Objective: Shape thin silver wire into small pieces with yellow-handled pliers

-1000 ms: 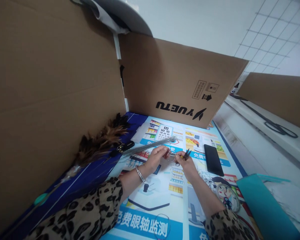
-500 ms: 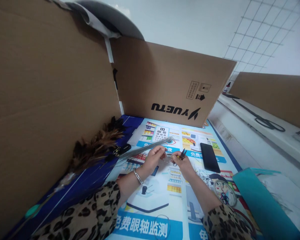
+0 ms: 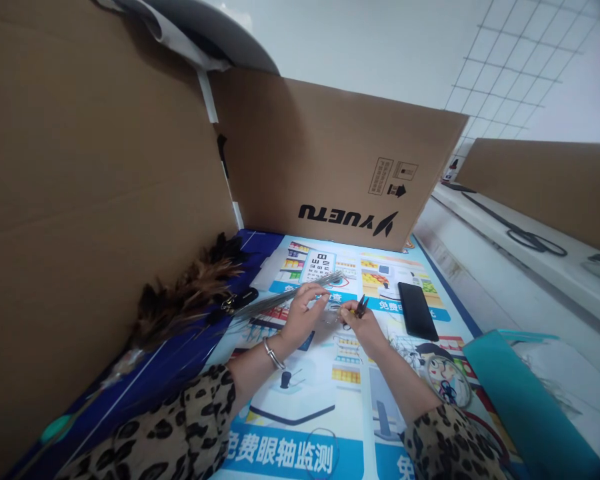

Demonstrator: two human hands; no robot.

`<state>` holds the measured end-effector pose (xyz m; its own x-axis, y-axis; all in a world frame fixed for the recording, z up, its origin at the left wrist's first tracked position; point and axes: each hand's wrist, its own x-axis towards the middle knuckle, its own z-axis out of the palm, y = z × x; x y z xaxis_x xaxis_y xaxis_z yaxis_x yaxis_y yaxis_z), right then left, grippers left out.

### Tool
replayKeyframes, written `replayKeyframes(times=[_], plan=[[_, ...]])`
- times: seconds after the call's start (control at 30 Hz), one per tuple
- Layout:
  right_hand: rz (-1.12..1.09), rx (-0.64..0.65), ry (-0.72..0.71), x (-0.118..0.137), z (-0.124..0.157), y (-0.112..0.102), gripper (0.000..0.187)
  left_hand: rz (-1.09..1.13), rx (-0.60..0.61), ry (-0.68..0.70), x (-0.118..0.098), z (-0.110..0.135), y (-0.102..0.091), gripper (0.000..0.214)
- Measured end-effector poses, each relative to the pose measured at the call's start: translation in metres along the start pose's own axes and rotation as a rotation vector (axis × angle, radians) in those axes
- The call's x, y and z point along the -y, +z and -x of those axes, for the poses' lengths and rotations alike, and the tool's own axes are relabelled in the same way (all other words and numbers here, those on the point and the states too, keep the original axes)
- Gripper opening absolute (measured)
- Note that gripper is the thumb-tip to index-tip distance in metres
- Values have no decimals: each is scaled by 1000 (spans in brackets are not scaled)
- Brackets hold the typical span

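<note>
My right hand (image 3: 363, 327) is closed round a pair of small pliers (image 3: 363, 305), their dark jaws pointing up and away. A thin bent wire (image 3: 334, 319) shows faintly at its fingertips; its shape is hard to make out. To the left of it, my left hand (image 3: 304, 312) hovers with the thumb and fingers apart, nothing visible between them. Behind the left hand lies a bundle of straight thin wires (image 3: 270, 305), partly covered by that hand. A loop of thin wire (image 3: 323, 453) rests on the printed sheet (image 3: 300, 393) near the front.
A black phone (image 3: 418, 311) lies to the right. Beyond it are a round clear container (image 3: 447, 380) and a teal box (image 3: 520, 400). Brown feathers (image 3: 180, 287) and a black key fob (image 3: 245, 297) sit at the left. Cardboard walls (image 3: 330, 147) stand behind and left.
My left thumb and fingers have parted from the thin wire that they were pinching. My right hand still holds the pliers in nearly the same place. The view has shifted slightly.
</note>
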<state>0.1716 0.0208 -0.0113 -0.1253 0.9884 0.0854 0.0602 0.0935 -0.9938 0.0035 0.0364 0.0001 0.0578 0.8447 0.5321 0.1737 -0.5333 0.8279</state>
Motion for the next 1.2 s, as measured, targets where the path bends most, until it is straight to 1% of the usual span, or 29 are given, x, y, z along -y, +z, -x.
replayKeyframes(times=[0.17,0.37,0.57,0.67,0.77,0.87,1.03,1.2], plan=[[58,19,-6,1,0,-1,25,-79,111,73,1,0,2,18],[40,34,-10,2,0,-1,24,-129,148,85,0,0,3,16],[-38,2,7,3,-1,-5,24,-85,180,-2,-7,-1,1,19],[-58,13,3,5,0,-5,23,-16,154,-72,-4,0,3,19],[-62,37,0,7,1,-5,22,58,103,-177,3,0,5,19],[-60,15,7,7,2,-5,22,125,105,-253,7,1,6,20],[-113,-42,5,4,0,-6,22,149,138,-251,8,1,7,21],[-161,-128,20,4,-2,-7,25,149,167,-252,6,2,6,20]])
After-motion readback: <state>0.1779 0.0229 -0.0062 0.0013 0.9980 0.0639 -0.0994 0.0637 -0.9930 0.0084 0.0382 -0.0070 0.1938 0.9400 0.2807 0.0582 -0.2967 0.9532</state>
